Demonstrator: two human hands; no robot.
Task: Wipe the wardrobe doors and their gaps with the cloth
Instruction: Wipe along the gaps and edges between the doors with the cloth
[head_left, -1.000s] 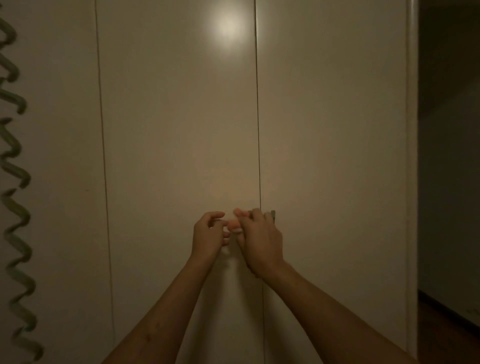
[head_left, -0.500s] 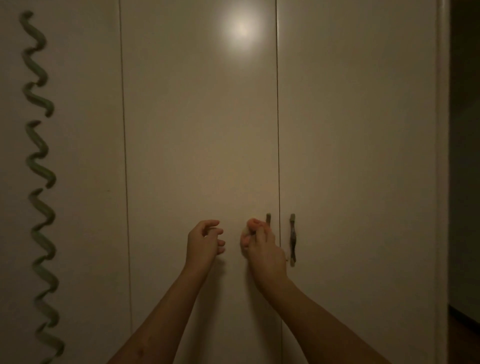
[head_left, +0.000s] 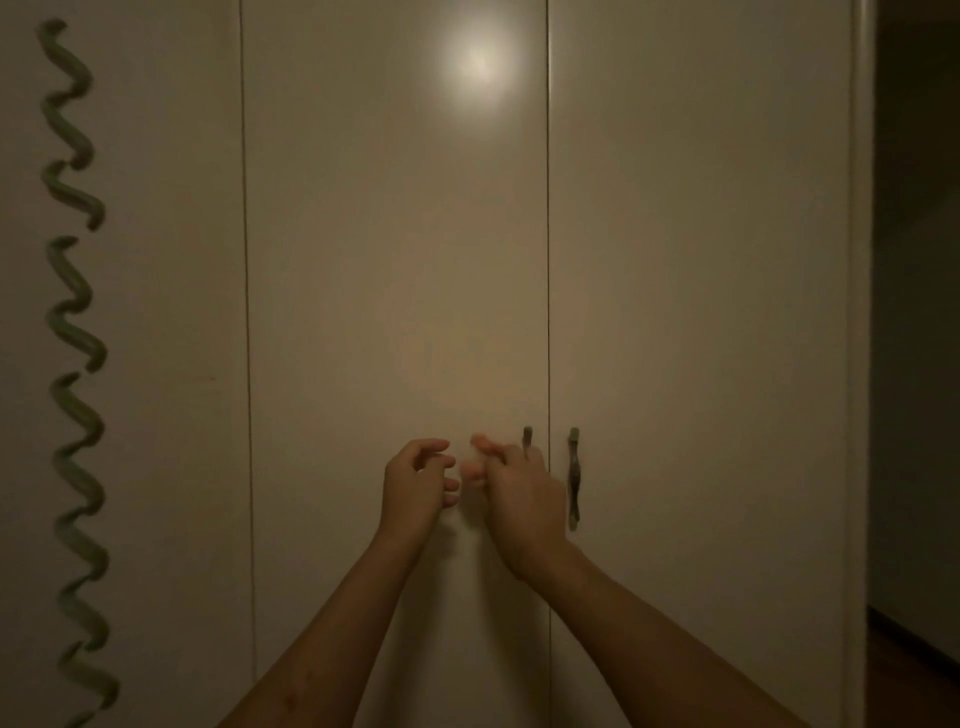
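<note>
Wardrobe fills the view: middle door (head_left: 395, 234), right door (head_left: 701, 260), left door (head_left: 171, 312), all closed, pale and glossy. A thin dark gap (head_left: 547, 208) runs top to bottom between the middle and right doors; a second gap (head_left: 245, 260) runs between the left and middle doors.

Both hands are up in front of the lower part of the middle door, close together but not touching. Left hand (head_left: 415, 486): fingers curled in claw-like, thumb side up, nothing seen in it. Right hand (head_left: 524, 493): back of the hand faces the camera, fingers bent inward, fingertips blurred, so cannot tell whether it grips anything. Cloth: no cloth can be made out in either hand; whether the right palm hides one cannot be told.

The right hand overlaps the lower part of the middle door's handle (head_left: 527, 436); only the handle's top shows above the knuckles, and contact is unclear. The right door's handle (head_left: 573, 478) is vertical and dark, just right of the gap, beside the right hand and clear of it.

Bare forearms come up from the bottom edge.

A round light glare (head_left: 478, 62) sits high on the middle door. A green wavy strip (head_left: 75, 332) runs down the left door in segments. At far right is a dark doorway (head_left: 919, 312) with a bit of wood floor (head_left: 914, 670) below. Dim warm lighting.
</note>
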